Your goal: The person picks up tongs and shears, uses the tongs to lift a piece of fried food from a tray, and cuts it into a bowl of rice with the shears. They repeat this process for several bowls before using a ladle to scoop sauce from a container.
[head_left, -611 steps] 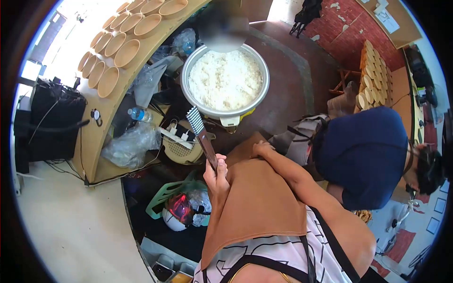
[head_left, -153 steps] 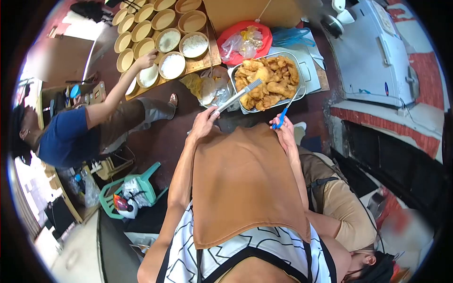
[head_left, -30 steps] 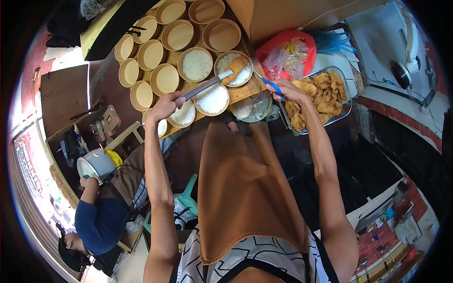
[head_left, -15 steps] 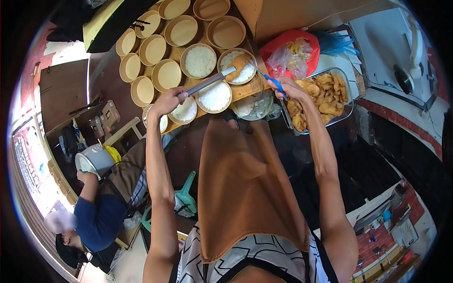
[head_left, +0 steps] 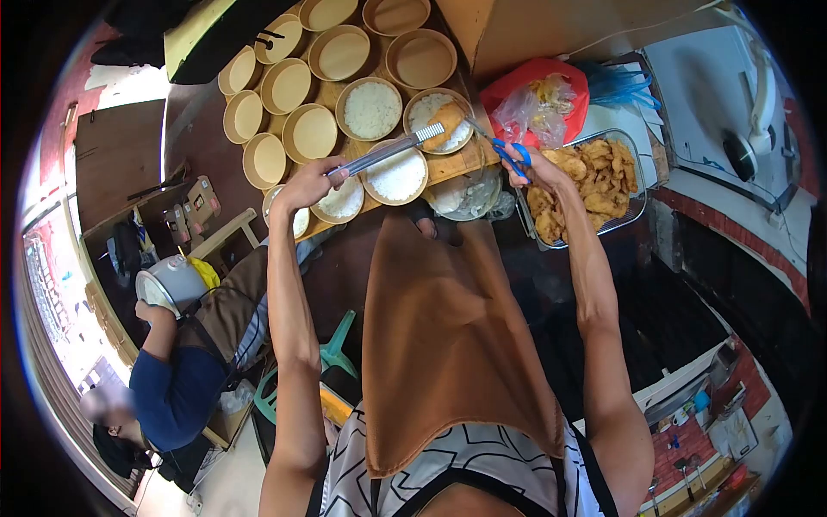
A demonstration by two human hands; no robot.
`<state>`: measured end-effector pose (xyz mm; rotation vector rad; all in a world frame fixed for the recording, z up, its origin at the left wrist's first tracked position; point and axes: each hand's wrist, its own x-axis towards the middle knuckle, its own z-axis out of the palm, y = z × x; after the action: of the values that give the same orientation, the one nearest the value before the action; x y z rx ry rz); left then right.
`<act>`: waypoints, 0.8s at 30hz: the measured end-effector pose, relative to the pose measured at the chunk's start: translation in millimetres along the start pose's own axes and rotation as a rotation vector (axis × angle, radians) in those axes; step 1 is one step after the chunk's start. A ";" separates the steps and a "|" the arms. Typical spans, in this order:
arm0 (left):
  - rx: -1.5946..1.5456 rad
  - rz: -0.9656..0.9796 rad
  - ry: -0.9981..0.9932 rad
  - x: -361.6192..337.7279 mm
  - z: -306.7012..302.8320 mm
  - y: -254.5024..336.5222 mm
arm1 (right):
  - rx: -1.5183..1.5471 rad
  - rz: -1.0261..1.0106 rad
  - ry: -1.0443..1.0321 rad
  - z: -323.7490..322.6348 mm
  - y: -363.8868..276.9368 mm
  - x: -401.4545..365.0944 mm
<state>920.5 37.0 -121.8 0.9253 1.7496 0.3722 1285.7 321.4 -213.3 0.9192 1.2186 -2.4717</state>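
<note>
Metal tongs are gripped in my left hand, their tips at a piece of fried chicken. That piece lies over the rice in a round paper bowl at the table's right corner. My right hand is closed around the handles of blue-handled scissors; their blades point up-left toward the chicken. Between my hands stands another bowl of white rice. Further rice bowls sit behind it and to its left.
Several bowls without rice cover the wooden table's far and left parts. A wire basket of fried chicken stands right of my right hand, below a red plastic bag. At left, a person reaches into a rice pot.
The scissors and my right hand have shifted slightly, their blades a little lower. The chicken lies lower over the rice bowl. The whole view has moved slightly.
</note>
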 end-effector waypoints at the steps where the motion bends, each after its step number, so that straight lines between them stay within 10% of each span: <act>1: 0.001 0.000 0.001 -1.1 -1.2 2.7 | 0.033 0.014 -0.020 -1.8 0.8 1.4; 24: 0.081 -0.132 0.037 -3.1 4.4 19.9 | -0.235 -0.019 -0.142 0.1 -22.2 -17.1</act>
<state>932.9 46.9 -108.7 0.8594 1.8603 0.2355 1288.6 334.2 -188.5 0.6624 1.4343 -2.2995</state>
